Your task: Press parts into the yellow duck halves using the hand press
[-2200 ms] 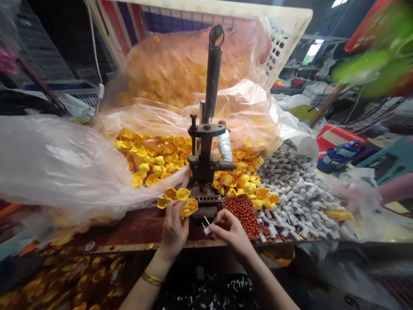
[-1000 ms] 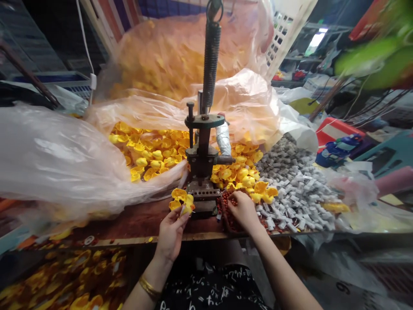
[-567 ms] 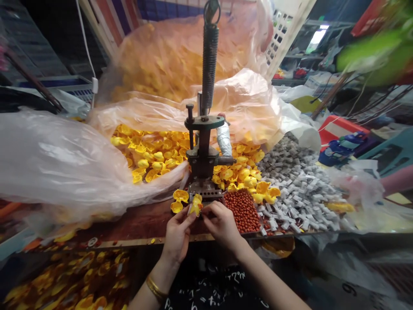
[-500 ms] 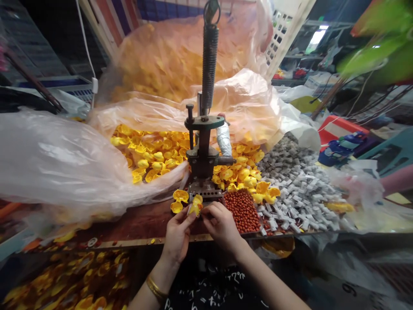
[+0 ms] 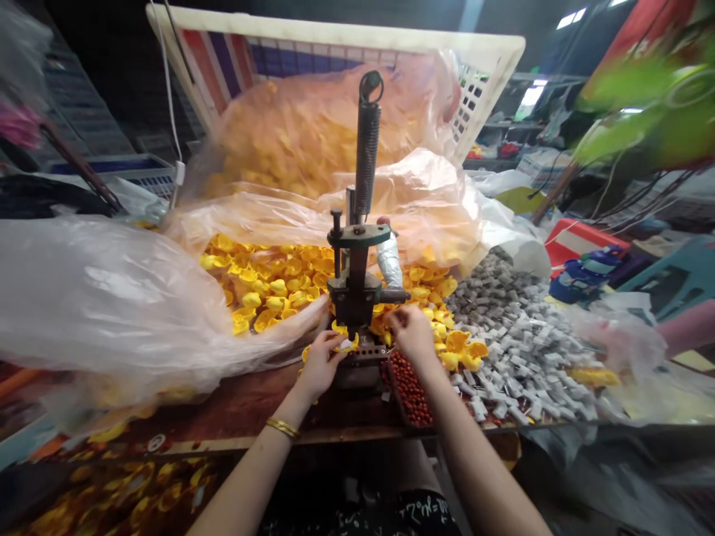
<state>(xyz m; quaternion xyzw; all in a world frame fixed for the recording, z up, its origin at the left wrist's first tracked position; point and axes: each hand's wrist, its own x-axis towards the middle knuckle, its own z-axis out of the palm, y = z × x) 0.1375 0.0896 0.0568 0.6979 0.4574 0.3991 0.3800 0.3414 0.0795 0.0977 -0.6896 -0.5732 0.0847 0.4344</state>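
My left hand (image 5: pixel 322 366) is closed on a yellow plastic shell (image 5: pixel 354 344) with a white part inside. It holds the shell at the foot of a dark hand press (image 5: pixel 357 286), under its ram and over the perforated metal base (image 5: pixel 373 353). To the right of the press, my right hand (image 5: pixel 414 339) reaches past a tray of red-brown beads (image 5: pixel 410 391). Its fingers are bent together beside loose yellow shells (image 5: pixel 441 316); what they pinch, if anything, is hidden. Above them is the press lever, wrapped in silver (image 5: pixel 389 260).
A big pile of yellow shells (image 5: pixel 268 290) lies behind, spilling from a clear bag (image 5: pixel 313 141) in a white crate (image 5: pixel 335 33). Small grey-white blocks with pins (image 5: pixel 514 342) heap at right. A cloudy plastic bag (image 5: pixel 106 290) covers the left side. More shells (image 5: pixel 123 491) lie below the table edge.
My left hand has carried the yellow shell forward from the table's front to under the press. The right hand has left the shell and moved up and right. The view has shifted slightly.
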